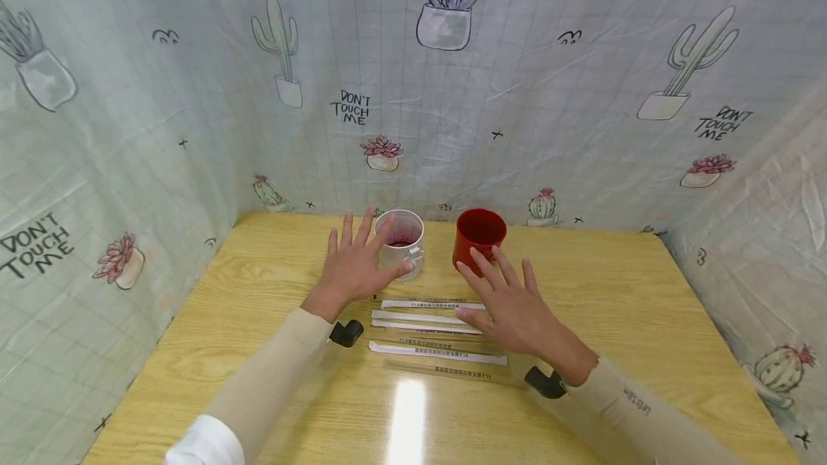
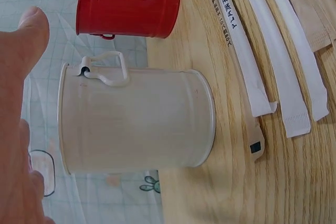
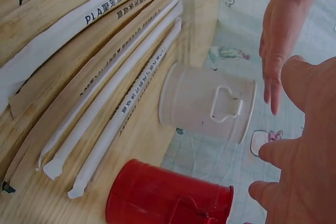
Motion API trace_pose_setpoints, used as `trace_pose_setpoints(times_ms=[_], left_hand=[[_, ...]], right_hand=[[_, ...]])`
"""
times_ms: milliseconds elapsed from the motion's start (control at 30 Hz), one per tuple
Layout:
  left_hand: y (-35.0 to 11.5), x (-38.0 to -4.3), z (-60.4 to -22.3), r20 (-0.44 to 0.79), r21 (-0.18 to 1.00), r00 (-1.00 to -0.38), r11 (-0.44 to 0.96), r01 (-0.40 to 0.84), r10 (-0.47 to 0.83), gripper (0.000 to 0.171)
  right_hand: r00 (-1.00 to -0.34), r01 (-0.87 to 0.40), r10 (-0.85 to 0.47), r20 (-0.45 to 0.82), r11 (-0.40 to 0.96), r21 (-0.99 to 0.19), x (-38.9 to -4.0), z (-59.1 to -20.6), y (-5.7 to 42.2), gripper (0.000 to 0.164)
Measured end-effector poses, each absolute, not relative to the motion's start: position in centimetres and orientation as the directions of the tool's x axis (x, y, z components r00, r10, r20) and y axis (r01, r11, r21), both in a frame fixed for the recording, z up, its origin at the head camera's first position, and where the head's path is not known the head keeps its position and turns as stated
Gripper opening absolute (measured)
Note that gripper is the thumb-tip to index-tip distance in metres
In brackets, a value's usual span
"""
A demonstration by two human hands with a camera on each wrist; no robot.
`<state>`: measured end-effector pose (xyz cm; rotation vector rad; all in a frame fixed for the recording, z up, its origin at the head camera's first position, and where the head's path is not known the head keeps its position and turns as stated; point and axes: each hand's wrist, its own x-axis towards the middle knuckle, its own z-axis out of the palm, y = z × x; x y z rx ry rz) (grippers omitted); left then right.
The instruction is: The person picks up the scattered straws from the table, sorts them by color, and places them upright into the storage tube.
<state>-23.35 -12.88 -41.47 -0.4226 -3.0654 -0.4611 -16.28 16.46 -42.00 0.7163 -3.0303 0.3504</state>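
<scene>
A small white metal bucket [image 2: 136, 119] with a wire handle stands toward the back of the wooden table. To its right is a red bucket [image 1: 479, 228] of similar form. My left hand [image 1: 352, 268] is spread with straight fingers beside and over the white bucket, overlapping its rim in the head view. My right hand [image 1: 513, 314] is likewise spread, its fingertips overlapping the front of the red bucket. Neither hand holds anything. In front of the buckets lie several paper-wrapped straws [image 1: 439, 354], some white, some brown, in roughly parallel rows printed with "PLA".
The wooden table [image 1: 271, 350] is bounded at the back and sides by a hanging cloth [image 1: 491, 92] with cactus drawings. A bright light reflection falls on the tabletop near the front. Black pieces [image 1: 347, 334] sit at both wrists.
</scene>
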Motion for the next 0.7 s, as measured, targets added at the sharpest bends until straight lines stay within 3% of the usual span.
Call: trace_pose_setpoints(times_ms=[300, 500, 700], left_hand=[[-12.4, -23.9, -41.5, 0.125, 0.368, -0.949, 0.874, 0.316, 0.291, 0.108], [-12.8, -24.6, -41.8, 0.233, 0.555, -0.937, 0.756, 0.347, 0.259, 0.124], [-13.4, -25.4, -42.4, 0.287, 0.701, -0.932, 0.614, 0.363, 0.223, 0.128]], right_hand=[[-0.891, -0.452, -0.451, 0.059, 0.864, -0.223, -15.8, -42.2, 16.3, 0.079], [-0.884, -0.465, -0.462, 0.071, 0.853, -0.237, -15.5, -42.4, 16.2, 0.077], [-0.877, -0.478, -0.475, 0.075, 0.846, -0.234, -15.2, -42.7, 16.2, 0.077]])
